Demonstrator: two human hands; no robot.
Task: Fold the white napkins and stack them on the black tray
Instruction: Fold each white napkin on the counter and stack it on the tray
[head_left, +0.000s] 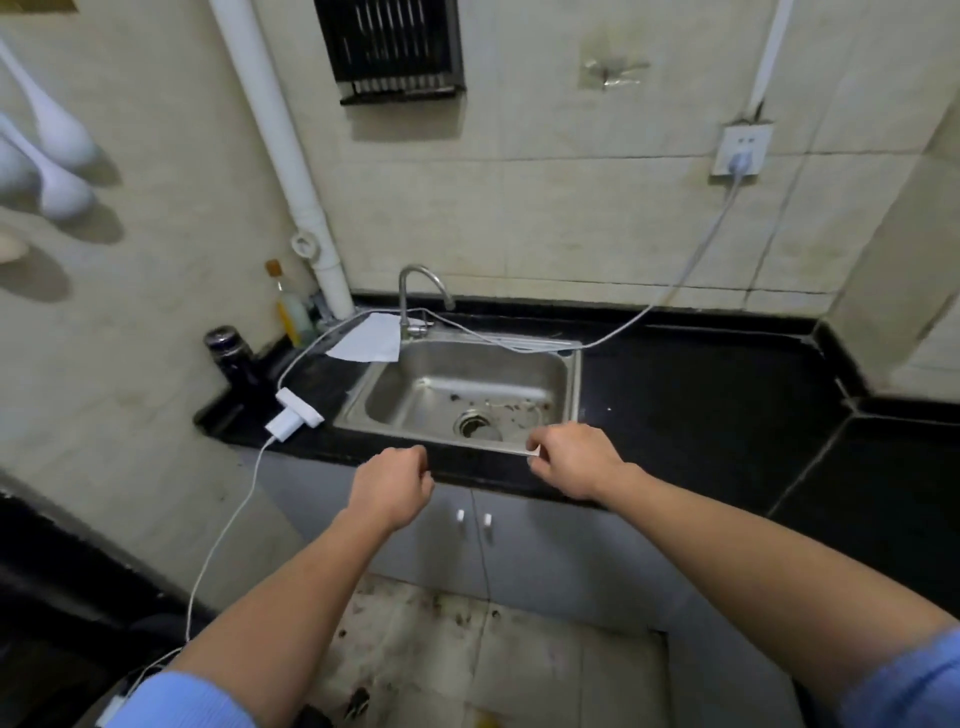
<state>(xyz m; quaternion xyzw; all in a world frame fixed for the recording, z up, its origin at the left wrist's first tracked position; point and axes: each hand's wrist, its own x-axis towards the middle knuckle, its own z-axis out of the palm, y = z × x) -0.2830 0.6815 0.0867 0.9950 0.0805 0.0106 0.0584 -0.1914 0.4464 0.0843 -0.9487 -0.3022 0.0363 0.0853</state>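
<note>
I hold a white napkin (522, 452) edge-on over the counter's front edge, in front of the sink, so it shows only as a thin strip. My right hand (571, 460) pinches its right end between thumb and fingers. My left hand (395, 483) is curled at the other end, and its pinch is barely visible. A second white napkin (370, 340) lies flat at the sink's back left corner, beside the faucet (415, 296). No black tray is visible apart from the black counter (727, 395).
A steel sink (358, 410) is set in the counter. At its left are a white power strip with charger (296, 413), cables, a dark flask (228, 353) and a bottle (291, 312). A cable runs to the wall socket (740, 150). Grey cabinet doors (519, 551) are below.
</note>
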